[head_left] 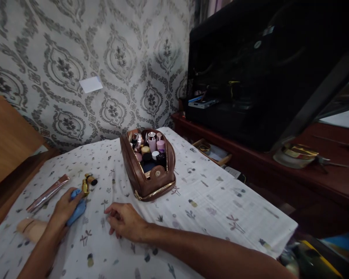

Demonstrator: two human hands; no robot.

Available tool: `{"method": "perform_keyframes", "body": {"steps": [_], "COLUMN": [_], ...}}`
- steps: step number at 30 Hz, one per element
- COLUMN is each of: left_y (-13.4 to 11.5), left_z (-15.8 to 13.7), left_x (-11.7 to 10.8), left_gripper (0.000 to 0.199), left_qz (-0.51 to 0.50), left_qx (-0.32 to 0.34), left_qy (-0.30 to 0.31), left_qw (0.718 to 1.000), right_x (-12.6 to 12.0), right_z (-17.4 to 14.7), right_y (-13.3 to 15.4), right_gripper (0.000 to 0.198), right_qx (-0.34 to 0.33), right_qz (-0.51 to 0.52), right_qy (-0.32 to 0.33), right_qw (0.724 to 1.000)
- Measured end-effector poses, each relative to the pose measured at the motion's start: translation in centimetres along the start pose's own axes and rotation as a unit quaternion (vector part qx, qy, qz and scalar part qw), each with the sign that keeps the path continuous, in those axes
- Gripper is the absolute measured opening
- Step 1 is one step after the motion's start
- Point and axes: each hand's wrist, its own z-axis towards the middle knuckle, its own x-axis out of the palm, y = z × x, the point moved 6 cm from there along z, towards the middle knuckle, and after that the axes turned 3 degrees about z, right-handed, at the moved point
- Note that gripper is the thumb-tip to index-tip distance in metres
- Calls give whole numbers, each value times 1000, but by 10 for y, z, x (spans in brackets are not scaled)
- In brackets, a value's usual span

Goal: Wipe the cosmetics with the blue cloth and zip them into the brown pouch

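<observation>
My left hand [65, 206] is closed round a crumpled blue cloth [78, 211] at the left of the bed-like surface. Right by its fingertips is a small gold bottle [85, 187]; whether they touch it I cannot tell. A second small gold bottle with a black cap [91, 179] lies just behind. Near the middle, my right hand [124, 221] holds nothing, its fingers loosely bent and apart. Beyond it stands a brown toiletry bag [147, 190], unzipped, packed with cosmetic bottles and jars [152, 145].
A shiny pink tube [48, 193] lies left of my left hand, and a beige tube [31, 228] is partly behind my forearm. White patterned cloth [209, 217] covers the surface. A large black screen [244, 77] stands on a red-brown cabinet [334, 155] at right, above an open drawer [213, 153].
</observation>
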Motion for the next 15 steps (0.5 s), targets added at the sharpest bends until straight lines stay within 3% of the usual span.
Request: {"method": "perform_keyframes", "body": {"steps": [4, 8, 15], "left_y": [-22, -33, -37], "left_z": [-1, -1, -18], "left_x": [5, 10, 3], "left_gripper": [41, 29, 20], "left_qz": [69, 114, 41], "left_qx": [-24, -57, -4], "left_qy": [11, 10, -12], "left_qw": [997, 992, 999], "right_x": [1, -1, -9], "right_z": [2, 8, 17], "right_y": [-3, -13, -27], "right_gripper": [21, 15, 57], "right_qx": [-5, -22, -66], "right_qz": [16, 34, 85], "right_qy": [12, 6, -17], "right_qw": [1000, 999, 994]}}
